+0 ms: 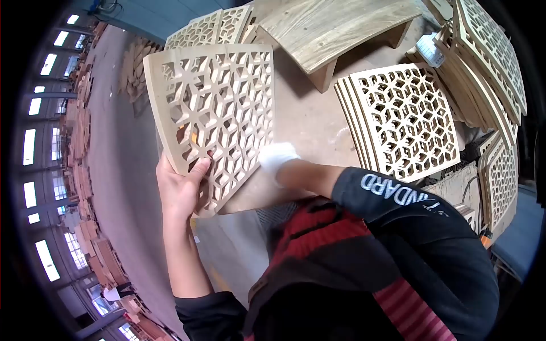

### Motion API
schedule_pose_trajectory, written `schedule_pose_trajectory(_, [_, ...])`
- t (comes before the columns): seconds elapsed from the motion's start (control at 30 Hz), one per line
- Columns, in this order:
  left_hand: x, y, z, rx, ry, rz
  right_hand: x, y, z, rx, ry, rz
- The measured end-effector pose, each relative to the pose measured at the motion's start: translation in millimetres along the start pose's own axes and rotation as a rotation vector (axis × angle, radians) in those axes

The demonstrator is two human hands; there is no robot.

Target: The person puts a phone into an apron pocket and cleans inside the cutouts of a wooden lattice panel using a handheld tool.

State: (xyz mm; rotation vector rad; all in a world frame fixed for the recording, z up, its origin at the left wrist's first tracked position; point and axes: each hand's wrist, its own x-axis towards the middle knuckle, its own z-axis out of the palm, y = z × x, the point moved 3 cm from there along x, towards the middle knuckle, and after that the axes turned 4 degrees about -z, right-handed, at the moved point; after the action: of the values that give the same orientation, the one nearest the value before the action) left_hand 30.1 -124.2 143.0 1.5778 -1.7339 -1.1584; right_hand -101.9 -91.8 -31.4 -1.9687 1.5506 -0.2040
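A pale wooden lattice panel (219, 113), cut through with a star and diamond pattern, is held tilted up at the left of the table. My left hand (181, 184) is bare and grips its lower left edge, thumb over the front face and the other fingers out of sight behind. At the panel's lower right edge is my right hand (278, 156), in a white glove. It looks to be against that edge; its fingers are too blurred and hidden to make out.
Similar panels lie in a stack (406, 119) on the table (310, 125) at right. More panels (495, 51) lean at the far right, others (207, 31) behind mine. A low wooden stand (335, 28) occupies the back. Beyond the table's left side runs the workshop floor (116, 142).
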Motion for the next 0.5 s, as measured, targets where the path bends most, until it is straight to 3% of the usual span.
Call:
schedule_pose_trajectory(0.13, [0,3,3,0.027,0.042,0.091,-16,3,-10,-0.026,-0.141,0.035])
schedule_pose_trajectory(0.27, [-1,5,4,0.003,0.007,0.052,-13,13,7,0.096,0.013,0.117])
schedule_pose_trajectory(0.3, [-1,8,4,0.033,0.004,0.036,-5,10,8,0.005,-0.046,0.000])
schedule_pose_trajectory(0.43, [3,8,7,0.136,0.036,0.050,18,7,14,-0.060,-0.100,-0.014])
schedule_pose_trajectory(0.5, [2,7,8,0.147,0.053,0.122,0,16,18,0.148,0.005,0.058])
